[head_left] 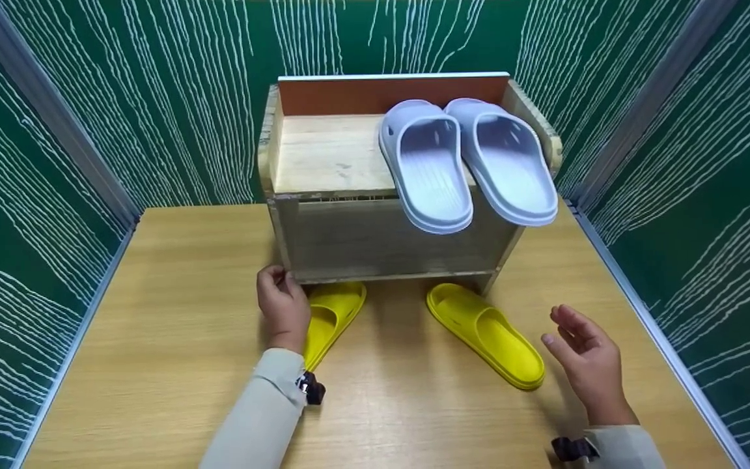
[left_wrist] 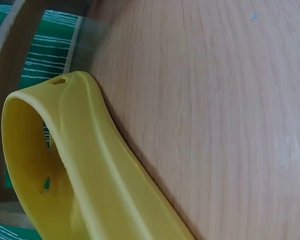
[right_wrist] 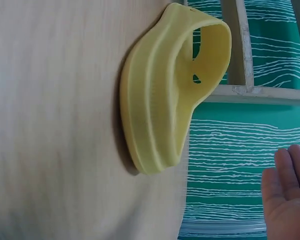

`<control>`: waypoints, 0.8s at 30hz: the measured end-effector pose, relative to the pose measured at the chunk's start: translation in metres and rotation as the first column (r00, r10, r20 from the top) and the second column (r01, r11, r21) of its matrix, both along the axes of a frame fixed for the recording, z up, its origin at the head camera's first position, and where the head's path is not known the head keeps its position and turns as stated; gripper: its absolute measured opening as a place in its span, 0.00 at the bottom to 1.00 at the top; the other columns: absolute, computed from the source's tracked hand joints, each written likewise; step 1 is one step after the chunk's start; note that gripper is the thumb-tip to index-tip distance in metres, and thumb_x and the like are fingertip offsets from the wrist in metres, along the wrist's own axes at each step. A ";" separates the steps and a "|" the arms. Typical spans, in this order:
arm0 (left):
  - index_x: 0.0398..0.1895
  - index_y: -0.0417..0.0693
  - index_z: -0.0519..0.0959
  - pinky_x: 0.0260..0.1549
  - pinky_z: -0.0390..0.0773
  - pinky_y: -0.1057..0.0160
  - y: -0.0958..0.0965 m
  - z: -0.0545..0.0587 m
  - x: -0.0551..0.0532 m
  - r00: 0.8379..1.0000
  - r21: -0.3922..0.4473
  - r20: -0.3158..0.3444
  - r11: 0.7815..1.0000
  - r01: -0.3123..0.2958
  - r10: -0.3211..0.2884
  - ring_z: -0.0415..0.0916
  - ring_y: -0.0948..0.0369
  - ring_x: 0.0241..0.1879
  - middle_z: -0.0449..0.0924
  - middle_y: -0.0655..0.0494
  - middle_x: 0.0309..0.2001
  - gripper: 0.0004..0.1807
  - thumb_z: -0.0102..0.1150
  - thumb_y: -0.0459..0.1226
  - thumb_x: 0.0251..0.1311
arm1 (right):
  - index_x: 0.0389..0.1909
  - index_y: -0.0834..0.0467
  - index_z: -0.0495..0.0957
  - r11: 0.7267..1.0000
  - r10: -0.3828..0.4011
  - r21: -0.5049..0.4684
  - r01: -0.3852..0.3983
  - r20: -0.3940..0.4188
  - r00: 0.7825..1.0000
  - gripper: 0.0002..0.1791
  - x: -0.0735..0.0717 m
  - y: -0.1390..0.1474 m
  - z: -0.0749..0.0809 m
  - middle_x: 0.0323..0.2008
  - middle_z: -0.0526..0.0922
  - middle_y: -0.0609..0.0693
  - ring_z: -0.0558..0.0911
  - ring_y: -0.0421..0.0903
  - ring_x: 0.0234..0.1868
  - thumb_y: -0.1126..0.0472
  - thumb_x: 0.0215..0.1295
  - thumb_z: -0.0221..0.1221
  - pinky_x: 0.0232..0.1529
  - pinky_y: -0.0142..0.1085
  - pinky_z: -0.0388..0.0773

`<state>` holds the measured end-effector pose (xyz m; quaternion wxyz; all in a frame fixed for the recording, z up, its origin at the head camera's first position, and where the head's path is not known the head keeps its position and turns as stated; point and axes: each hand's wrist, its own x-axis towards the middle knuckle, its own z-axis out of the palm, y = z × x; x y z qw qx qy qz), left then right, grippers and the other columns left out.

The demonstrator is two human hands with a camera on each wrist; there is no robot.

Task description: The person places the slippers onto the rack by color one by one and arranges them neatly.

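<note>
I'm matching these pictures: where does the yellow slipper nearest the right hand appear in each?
Head: the yellow slipper, right of and below centre.
Left wrist: absent; the other yellow slipper shows.
Right wrist: upper middle, left of the right hand.
Shared landmark: the wooden rack, upper middle in head, left edge in left wrist, upper right in right wrist.

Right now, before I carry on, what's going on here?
A person is working barehanded at a small wooden rack. The left grip is at its lower left front corner; I cannot tell whether it holds it. The right grip holds nothing, beside the right yellow slipper. That slipper and the left yellow slipper lie on the table, toes toward the rack. Two lavender clogs sit on the top shelf's right side, heels overhanging the front.
</note>
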<state>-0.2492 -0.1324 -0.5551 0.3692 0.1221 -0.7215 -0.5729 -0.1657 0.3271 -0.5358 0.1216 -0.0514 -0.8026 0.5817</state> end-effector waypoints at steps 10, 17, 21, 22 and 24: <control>0.51 0.32 0.71 0.55 0.81 0.48 0.000 -0.001 0.000 1.000 -0.006 -0.001 1.000 -0.001 0.001 0.78 0.45 0.50 0.75 0.37 0.48 0.08 0.52 0.27 0.74 | 0.78 0.61 0.66 0.991 0.050 0.118 -0.068 0.154 0.987 0.42 0.007 -0.004 -0.011 0.75 0.72 0.57 0.74 0.42 0.71 0.53 0.68 0.71 0.66 0.19 0.67; 0.52 0.32 0.71 0.56 0.81 0.47 0.000 0.002 0.001 1.000 0.003 0.006 1.000 -0.004 0.004 0.78 0.44 0.51 0.75 0.37 0.49 0.08 0.52 0.27 0.75 | 0.81 0.59 0.61 0.993 0.057 0.086 -0.085 0.290 0.955 0.47 0.005 -0.005 -0.016 0.79 0.67 0.56 0.67 0.53 0.78 0.52 0.67 0.72 0.78 0.40 0.60; 0.53 0.32 0.71 0.56 0.80 0.46 0.000 0.002 0.001 1.000 0.010 0.020 1.000 -0.002 0.001 0.78 0.44 0.52 0.75 0.37 0.50 0.08 0.51 0.27 0.76 | 0.81 0.59 0.60 0.995 0.049 0.063 -0.074 0.332 0.942 0.48 0.005 -0.007 -0.018 0.80 0.65 0.57 0.65 0.54 0.79 0.53 0.66 0.73 0.79 0.51 0.58; 0.53 0.33 0.70 0.57 0.80 0.47 0.000 0.002 0.002 1.000 0.011 0.027 1.000 0.000 -0.001 0.78 0.45 0.52 0.75 0.38 0.50 0.08 0.51 0.28 0.76 | 0.81 0.59 0.60 0.996 0.045 0.057 -0.069 0.339 0.940 0.48 0.006 -0.008 -0.019 0.80 0.65 0.57 0.65 0.54 0.79 0.53 0.66 0.73 0.80 0.51 0.58; 0.54 0.33 0.70 0.57 0.80 0.47 0.000 0.001 0.002 0.999 0.015 0.033 1.000 0.005 -0.005 0.78 0.45 0.53 0.75 0.38 0.51 0.08 0.51 0.28 0.76 | 0.81 0.59 0.60 0.997 0.042 0.049 -0.064 0.354 0.934 0.48 0.006 -0.010 -0.019 0.80 0.64 0.57 0.64 0.55 0.80 0.54 0.66 0.73 0.80 0.52 0.57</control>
